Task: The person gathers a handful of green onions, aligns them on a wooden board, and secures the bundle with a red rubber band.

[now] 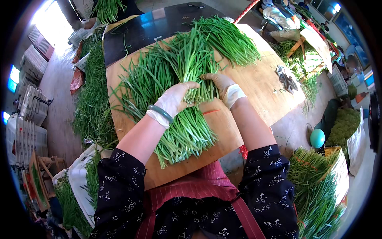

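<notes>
Both my hands wear thin whitish gloves and close around the stem ends of a bunch of green leafy stalks, like garlic chives [191, 56], above a wooden board. My left hand [176, 97], with a green bangle at its wrist, grips the bunch from the left. My right hand [220, 85] curves around its right side. Under and left of the bunch lies a wide pile of the same stalks [149, 74]; pale stem ends [185, 140] point towards me. Another bundle [228, 40] lies at the back right. A red strip [211, 112] rests on the wooden board [262, 89].
A dark panel [140, 33] covers the board's far left. A crumpled grey cloth [287, 79] lies at the right edge. Loose greens [92, 89] cover the floor on the left, near a white crate [80, 179]. Bundled stalks [316, 191] and a turquoise ball-like object [317, 138] are at right. A person [279, 21] sits beyond.
</notes>
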Tool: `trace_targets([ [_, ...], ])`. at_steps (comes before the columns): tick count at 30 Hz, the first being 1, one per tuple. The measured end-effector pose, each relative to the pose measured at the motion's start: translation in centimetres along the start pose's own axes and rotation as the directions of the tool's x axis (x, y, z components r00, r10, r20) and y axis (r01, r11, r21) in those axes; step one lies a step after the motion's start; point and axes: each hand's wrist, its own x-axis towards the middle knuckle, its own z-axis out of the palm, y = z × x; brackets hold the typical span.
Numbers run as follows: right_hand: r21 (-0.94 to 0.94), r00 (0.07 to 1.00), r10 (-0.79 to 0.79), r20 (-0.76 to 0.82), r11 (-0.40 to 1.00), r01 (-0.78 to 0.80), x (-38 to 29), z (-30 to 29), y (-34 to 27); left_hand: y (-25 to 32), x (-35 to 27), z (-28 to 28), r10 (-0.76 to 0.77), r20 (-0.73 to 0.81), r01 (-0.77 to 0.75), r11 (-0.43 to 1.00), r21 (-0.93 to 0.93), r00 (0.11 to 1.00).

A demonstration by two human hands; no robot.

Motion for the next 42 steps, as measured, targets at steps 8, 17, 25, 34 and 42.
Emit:
trace_targets([
  [8,-0.096,0.986,-0.019,0.167,0.995,0.035,1.8,-2.1,1.5,0.6,0.6,0.1,-0.092,0.100,0.112,0.971,-0.212,0.991],
  [17,0.102,0.997,-0.035,0.071,0.994,0.028,-0.3,-3.3,0.0,0.8,1.3,0.0,-0.097,0.048,0.100,0.993,-0.064,0.994],
  [25,0.036,0.985,0.005,0.174,0.999,-0.011,1.5,-2.7,1.2,1.0,1.5,0.8,0.009,0.046,-0.017,0.982,0.188,0.999],
  [34,-0.724,0.883,-0.430,0.187,0.547,0.420,0.0,-0.7,-3.6,3.9,1.1,-0.8,0.161,0.322,-0.247,0.937,0.248,0.933],
  [42,-0.715,0.876,-0.427,0.225,0.539,0.446,2.2,0.3,-17.4,20.2,-6.6,-11.7,0.422,0.277,-0.257,0.839,-0.479,0.863],
])
